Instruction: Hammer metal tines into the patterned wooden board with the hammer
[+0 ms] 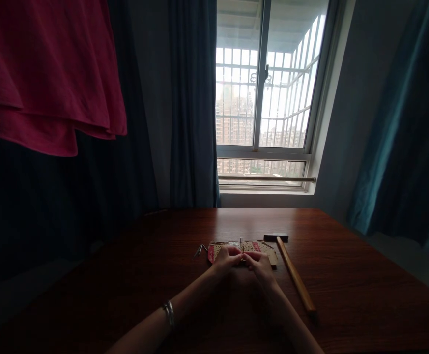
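Observation:
My left hand [225,260] and my right hand [260,265] meet fingertip to fingertip, both closed in a pinch. Whatever small thing lies between the fingers is too dark and tiny to name. Both hands are over the near side of a flat tan piece with red patches and dark dots [262,247]. Two thin upright metal pins, perhaps nails [241,242], rise just beyond my fingertips. A few loose nail-like metal pieces [200,250] lie left of the patterned piece. To the right rests a hammer [296,275] with a dark head and a wooden handle.
The brown wooden table [155,295] reaches back to the wall below a barred window [266,98]. Blue curtains [194,123] hang beside it. At the upper left, a pink cloth [52,73] hangs down. A silvery bracelet [169,313] circles my left wrist.

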Available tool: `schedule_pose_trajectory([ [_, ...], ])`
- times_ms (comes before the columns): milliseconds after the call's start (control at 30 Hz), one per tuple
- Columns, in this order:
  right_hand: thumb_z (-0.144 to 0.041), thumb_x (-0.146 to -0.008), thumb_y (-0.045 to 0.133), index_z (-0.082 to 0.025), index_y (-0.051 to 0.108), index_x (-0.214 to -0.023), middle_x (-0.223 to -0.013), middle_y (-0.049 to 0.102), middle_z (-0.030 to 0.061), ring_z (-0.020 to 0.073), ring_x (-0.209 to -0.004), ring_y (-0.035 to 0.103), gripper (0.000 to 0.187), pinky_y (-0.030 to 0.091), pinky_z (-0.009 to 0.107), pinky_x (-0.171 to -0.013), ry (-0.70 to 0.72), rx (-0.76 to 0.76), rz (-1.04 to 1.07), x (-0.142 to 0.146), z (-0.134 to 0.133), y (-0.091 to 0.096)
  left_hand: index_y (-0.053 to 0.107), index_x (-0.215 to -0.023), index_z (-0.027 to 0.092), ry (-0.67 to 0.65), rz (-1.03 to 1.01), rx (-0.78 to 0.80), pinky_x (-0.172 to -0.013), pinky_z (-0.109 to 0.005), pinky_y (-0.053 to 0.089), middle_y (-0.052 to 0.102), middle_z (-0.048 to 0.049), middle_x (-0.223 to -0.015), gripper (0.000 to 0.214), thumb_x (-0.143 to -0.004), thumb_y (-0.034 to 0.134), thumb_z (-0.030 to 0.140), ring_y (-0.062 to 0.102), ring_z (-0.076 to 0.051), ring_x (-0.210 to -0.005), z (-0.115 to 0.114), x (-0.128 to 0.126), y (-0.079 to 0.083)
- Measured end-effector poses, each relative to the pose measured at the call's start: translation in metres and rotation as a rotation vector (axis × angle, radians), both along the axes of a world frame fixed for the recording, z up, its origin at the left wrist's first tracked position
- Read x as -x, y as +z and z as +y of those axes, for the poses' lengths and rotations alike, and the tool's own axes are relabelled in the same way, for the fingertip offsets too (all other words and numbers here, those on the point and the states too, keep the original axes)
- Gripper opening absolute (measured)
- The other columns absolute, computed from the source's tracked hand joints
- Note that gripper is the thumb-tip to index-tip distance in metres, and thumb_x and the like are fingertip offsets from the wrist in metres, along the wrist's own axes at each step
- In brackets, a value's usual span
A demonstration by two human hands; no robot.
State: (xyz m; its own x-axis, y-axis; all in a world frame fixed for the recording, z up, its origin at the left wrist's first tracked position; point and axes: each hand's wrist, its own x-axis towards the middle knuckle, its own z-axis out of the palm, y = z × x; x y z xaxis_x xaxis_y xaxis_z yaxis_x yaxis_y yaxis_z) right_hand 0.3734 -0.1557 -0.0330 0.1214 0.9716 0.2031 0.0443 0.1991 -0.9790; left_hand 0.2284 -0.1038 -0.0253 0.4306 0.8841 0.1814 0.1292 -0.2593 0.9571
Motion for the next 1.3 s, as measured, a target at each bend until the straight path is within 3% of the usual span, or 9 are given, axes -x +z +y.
schedule_pose_trajectory([
  [200,-0.052,-0.057,0.072,-0.017,0.075,-0.077,-0.067,0.069,0.0055,0.0204,-0.062,0.062,0.04,0.047,0.028,-0.049,-0.012,0.092,0.025,-0.002,0.008,0.0,0.069,-0.073,0.012,0.004,0.074,-0.002,-0.059,-0.026,0.044,0.066,-0.0061,-0.069,0.035,-0.065,0.067,0.046,0.059,-0.016,-0.065,0.003,0.003,0.0],
  [300,-0.053,-0.057,0.072,-0.016,0.074,-0.075,-0.067,0.07,0.0059,0.0192,-0.06,0.062,0.042,0.048,0.027,-0.049,0.014,0.082,0.018,-0.006,0.016,-0.002,0.07,-0.075,0.013,0.002,0.099,-0.027,-0.059,-0.025,0.044,0.066,-0.0052,-0.068,0.036,-0.068,0.064,0.048,0.059,-0.017,-0.065,0.004,0.005,0.002],
  [400,-0.055,-0.06,0.068,-0.013,0.072,-0.076,-0.067,0.069,0.0068,0.0181,-0.059,0.062,0.045,0.049,0.027,-0.05,-0.046,0.027,-0.053,-0.014,0.029,-0.003,0.07,-0.075,0.013,0.008,0.102,-0.059,-0.061,-0.024,0.044,0.067,-0.0045,-0.069,0.032,-0.07,0.062,0.044,0.06,-0.016,-0.067,0.008,0.006,0.001],
  [533,-0.054,-0.064,0.063,-0.011,0.07,-0.079,-0.069,0.07,0.0092,0.0192,-0.062,0.064,0.046,0.05,0.029,-0.054,-0.141,-0.046,-0.156,-0.029,0.054,-0.006,0.068,-0.087,0.013,0.077,0.117,-0.122,-0.067,-0.024,0.047,0.068,-0.0058,-0.08,0.029,-0.068,0.065,0.035,0.062,-0.017,-0.075,0.025,0.009,-0.002],
  [700,-0.046,-0.065,0.063,-0.014,0.071,-0.075,-0.074,0.072,0.0092,0.022,-0.072,0.066,0.034,0.05,0.032,-0.069,-0.145,-0.118,-0.28,-0.036,0.081,-0.007,0.064,-0.099,0.013,0.139,0.296,-0.189,-0.067,-0.025,0.047,0.066,-0.0058,-0.082,0.037,-0.064,0.065,0.025,0.062,-0.018,-0.078,0.053,0.012,-0.003],
  [967,-0.039,-0.072,0.058,-0.017,0.073,-0.078,-0.077,0.073,0.0078,0.0218,-0.073,0.066,0.027,0.049,0.031,-0.07,-0.118,-0.139,-0.428,-0.032,0.09,-0.015,0.066,-0.097,0.013,-0.043,0.39,-0.328,-0.069,-0.024,0.046,0.067,-0.0057,-0.087,0.034,-0.065,0.064,0.023,0.061,-0.017,-0.079,0.086,-0.001,-0.014],
  [1300,-0.032,-0.073,0.056,-0.019,0.073,-0.075,-0.075,0.073,0.0055,0.0186,-0.07,0.065,0.022,0.047,0.027,-0.067,-0.093,-0.148,-0.521,-0.032,0.09,-0.016,0.069,-0.088,0.013,-0.056,0.382,-0.315,-0.064,-0.023,0.043,0.069,-0.0051,-0.079,0.028,-0.064,0.065,0.027,0.061,-0.017,-0.073,0.094,-0.014,-0.021],
])
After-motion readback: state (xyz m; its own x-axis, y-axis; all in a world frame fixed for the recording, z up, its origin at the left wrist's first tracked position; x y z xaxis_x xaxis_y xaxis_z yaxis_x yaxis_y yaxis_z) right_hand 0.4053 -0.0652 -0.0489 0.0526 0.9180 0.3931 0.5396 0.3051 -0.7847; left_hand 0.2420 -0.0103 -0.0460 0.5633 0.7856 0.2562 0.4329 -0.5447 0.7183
